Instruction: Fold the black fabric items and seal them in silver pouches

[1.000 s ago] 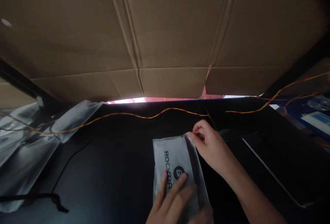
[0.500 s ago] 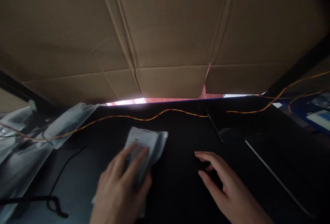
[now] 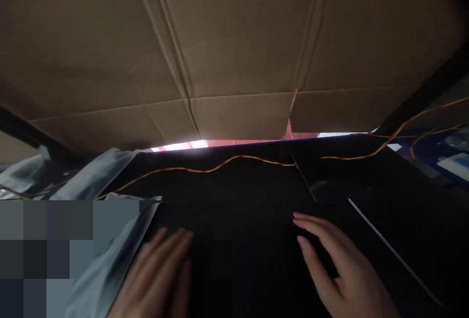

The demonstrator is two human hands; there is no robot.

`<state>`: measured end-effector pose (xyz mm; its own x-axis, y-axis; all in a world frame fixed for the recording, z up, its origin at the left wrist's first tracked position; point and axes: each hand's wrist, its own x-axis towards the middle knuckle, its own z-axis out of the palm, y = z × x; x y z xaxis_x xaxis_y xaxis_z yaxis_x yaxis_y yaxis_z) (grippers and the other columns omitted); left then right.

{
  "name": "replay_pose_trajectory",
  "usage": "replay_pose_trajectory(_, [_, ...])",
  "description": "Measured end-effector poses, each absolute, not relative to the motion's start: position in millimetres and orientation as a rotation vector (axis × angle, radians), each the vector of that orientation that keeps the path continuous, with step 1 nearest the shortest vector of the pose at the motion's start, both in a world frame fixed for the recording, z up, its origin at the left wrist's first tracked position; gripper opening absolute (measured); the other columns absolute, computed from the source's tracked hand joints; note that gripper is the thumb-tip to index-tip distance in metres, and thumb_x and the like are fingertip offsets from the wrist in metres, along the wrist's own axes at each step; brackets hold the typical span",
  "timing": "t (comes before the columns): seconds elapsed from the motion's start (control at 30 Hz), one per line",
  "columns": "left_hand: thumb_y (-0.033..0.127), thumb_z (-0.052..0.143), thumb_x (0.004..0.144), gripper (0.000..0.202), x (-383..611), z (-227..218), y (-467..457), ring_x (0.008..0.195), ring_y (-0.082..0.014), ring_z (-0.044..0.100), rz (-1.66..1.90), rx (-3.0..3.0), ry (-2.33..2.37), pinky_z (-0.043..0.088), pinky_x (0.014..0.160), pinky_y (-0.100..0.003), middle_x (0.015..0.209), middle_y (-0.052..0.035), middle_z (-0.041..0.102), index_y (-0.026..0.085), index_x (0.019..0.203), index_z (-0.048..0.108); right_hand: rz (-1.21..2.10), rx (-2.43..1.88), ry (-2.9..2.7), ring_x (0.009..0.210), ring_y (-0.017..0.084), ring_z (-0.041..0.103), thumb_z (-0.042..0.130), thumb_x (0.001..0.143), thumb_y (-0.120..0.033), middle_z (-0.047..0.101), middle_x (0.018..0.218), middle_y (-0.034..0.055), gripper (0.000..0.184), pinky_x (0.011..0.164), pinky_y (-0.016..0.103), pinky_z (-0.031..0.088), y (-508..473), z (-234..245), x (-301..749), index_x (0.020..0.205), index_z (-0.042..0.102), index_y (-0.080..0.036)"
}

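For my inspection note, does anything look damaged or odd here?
Yes: the cardboard sheet is split at its lower edge, right of center, with red showing through, so it looks torn or cut. Pixelation hides the lower-left corner.

Passage: black tabletop between left hand and right hand. Obstacles: plastic bag left, twisted wire along rear, cardboard beyond.
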<state>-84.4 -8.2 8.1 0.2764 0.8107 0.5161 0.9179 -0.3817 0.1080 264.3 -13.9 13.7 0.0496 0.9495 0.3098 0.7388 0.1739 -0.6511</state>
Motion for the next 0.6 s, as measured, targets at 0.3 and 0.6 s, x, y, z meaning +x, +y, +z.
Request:
replay_pose_trajectory(0.3, [0.042, 0.046, 0.111, 0.07, 3, -10, 6, 0.16, -0.0464, 0.045, -0.383, -2.404, -1.461, 0.057, 0.109, -0.075, 0.175, -0.0218, 0.045, 0.023, 0.176, 0.029, 0.333, -1.525, -2.249, 0.166, 0.042, 0.03, 0.057, 0.113, -0.039, 0.037, 0.178, 0.0042, 0.069, 0.128, 0.076, 0.038, -10, -9, 236, 0.176, 0.031, -0.036])
replay_pose_trajectory(0.6, [0.043, 0.043, 0.112, 0.068, 2, -17, 7, 0.157, -0.0457, 0.05, -0.378, -2.364, -1.392, 0.057, 0.108, -0.073, 0.172, -0.0225, 0.048, 0.019, 0.174, 0.033, 0.027, -1.51, -2.357, 0.165, 0.039, 0.036, 0.054, 0.113, -0.04, 0.038, 0.177, 0.0042, 0.066, 0.122, 0.068, 0.052, -8, -13, 239, 0.175, 0.034, -0.029])
